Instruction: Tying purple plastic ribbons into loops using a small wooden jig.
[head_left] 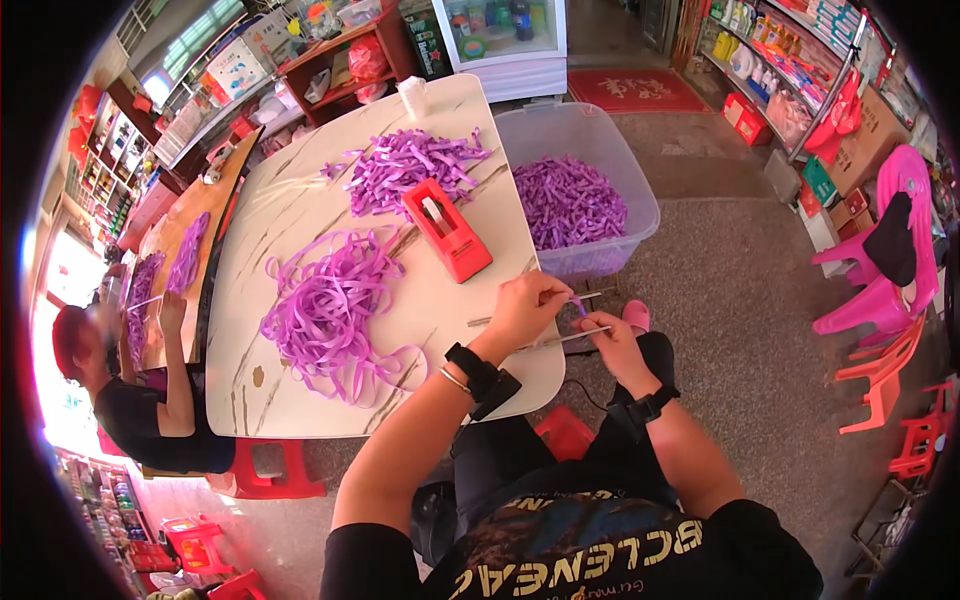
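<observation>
Past the table's right edge, my left hand (535,303) is closed, fingertips pinched together at a short piece of purple ribbon (577,305). Close beside it, my right hand (618,345) has its fingers curled around a thin metal rod (575,336); a second thin rod end shows near the ribbon. How the ribbon sits on the rods is too small to make out. On the table, left of my hands, lies a loose tangle of long purple ribbon (325,310). Farther back are a heap of short folded purple ribbon pieces (415,165) and a red tape dispenser (455,240).
A translucent plastic tub (590,262) full of purple ribbon pieces stands against the right side of the marble-patterned table (240,370). A white cup stack (412,98) stands at its far edge. A co-worker (140,390) sits at the left. Pink and orange chairs (880,260) are at the right.
</observation>
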